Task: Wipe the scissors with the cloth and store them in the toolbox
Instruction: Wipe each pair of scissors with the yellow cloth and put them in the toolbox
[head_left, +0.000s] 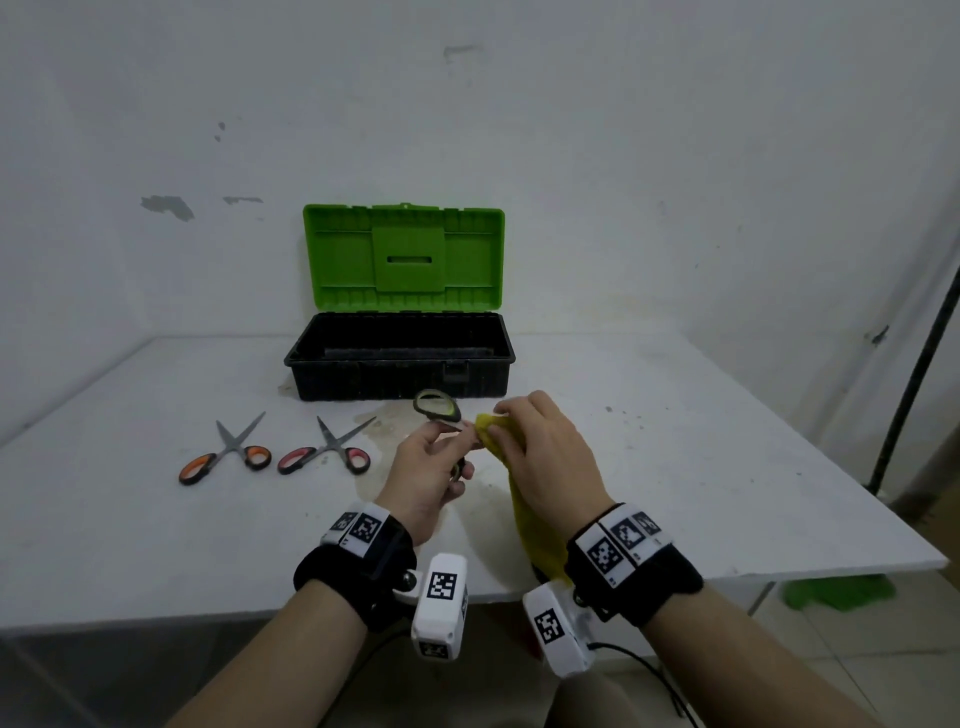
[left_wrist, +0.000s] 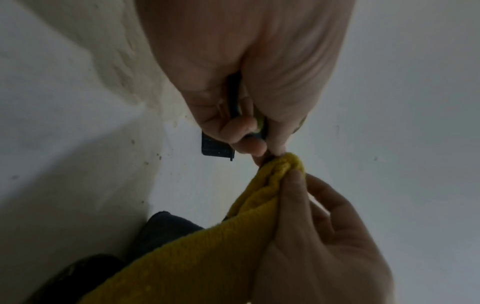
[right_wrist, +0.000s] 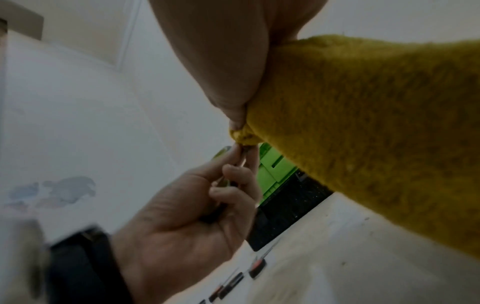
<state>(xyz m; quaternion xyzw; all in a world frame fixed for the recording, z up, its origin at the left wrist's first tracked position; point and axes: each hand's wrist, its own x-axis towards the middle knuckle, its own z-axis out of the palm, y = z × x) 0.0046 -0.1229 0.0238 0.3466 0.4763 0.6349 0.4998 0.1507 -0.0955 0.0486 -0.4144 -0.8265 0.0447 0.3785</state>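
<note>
My left hand (head_left: 434, 467) holds a pair of scissors with green-lined black handles (head_left: 437, 406) above the table, fingers curled round the handle end. My right hand (head_left: 540, 452) pinches a yellow cloth (head_left: 535, 525) around the blades, which are hidden inside the fold. In the left wrist view the cloth (left_wrist: 262, 197) meets the fingertips of the left hand (left_wrist: 249, 131); in the right wrist view the cloth (right_wrist: 363, 127) fills the upper right. The toolbox (head_left: 400, 358), black with its green lid raised, stands open just behind the hands.
Two more pairs of scissors lie on the white table (head_left: 156, 519) at the left: orange-handled scissors (head_left: 228, 452) and pink-handled scissors (head_left: 327, 449). A stained patch marks the table under the hands. A dark pole (head_left: 914, 374) stands at the right, a green rag (head_left: 836, 592) on the floor.
</note>
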